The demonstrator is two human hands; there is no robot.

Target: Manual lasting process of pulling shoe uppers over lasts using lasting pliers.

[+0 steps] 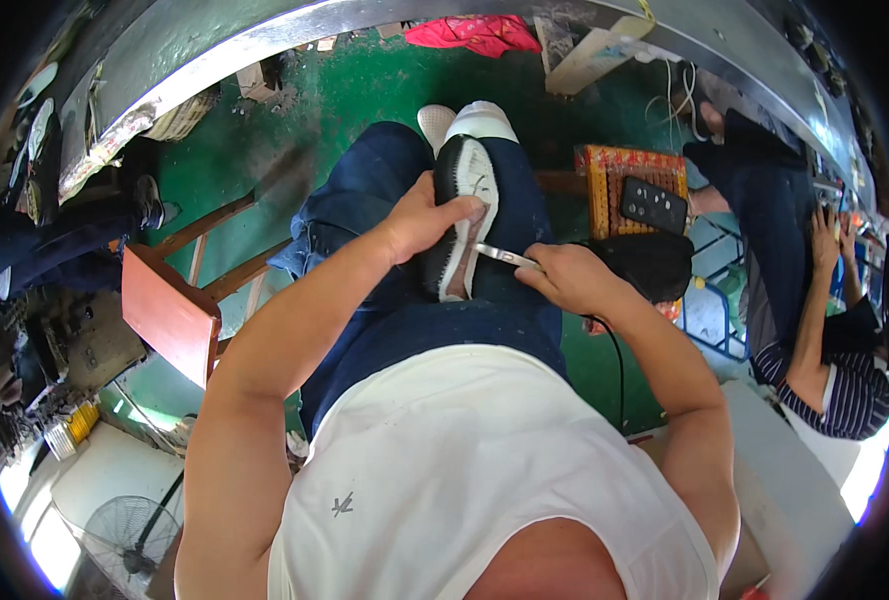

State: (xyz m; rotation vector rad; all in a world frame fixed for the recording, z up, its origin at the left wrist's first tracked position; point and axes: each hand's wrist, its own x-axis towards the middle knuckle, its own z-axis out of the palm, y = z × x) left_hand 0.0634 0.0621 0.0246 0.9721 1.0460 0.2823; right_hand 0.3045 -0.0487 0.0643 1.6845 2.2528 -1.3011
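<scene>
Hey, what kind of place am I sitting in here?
Probably a small shoe workshop or repair spot: your left hand holds a black-and-white shoe over your lap, your right hand grips a slim metal tool, and another person in a striped top is nearby.

Left hand (427, 217) gripping, right hand (571, 274) curled

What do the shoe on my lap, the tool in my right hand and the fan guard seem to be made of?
Shoe: perhaps fabric or synthetic leather, with matt-looking white and dark areas and a stitch-like line; the look leaves it open.
Tool: probably metal, smooth and silvery, judging by its pale sheen.
Fan guard: likely metal wire, since thin strands form an open cage; its finish is unclear.
</scene>
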